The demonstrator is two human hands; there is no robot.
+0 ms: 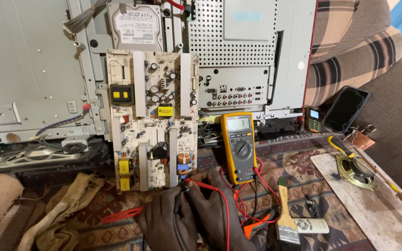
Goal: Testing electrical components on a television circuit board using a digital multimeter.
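A pale power supply board (152,121) leans upright against the open back of a flat television (33,69). My left hand (166,223) holds a black test probe against the board's lower right corner. My right hand (217,214) holds a red test probe (200,184) with its tip at the same corner, beside a copper coil (184,159). Both hands touch each other. Just right of the board stands a yellow multimeter (239,146) with its screen lit, and red and black leads (257,186) loop from it to the probes.
A paintbrush (285,211) and a white remote (309,225) lie on the patterned cloth at the right. A worn board (378,209) carries a small speaker (354,169) and a screwdriver (340,146). A phone (345,109) rests on the sofa. Rags (66,209) lie at left.
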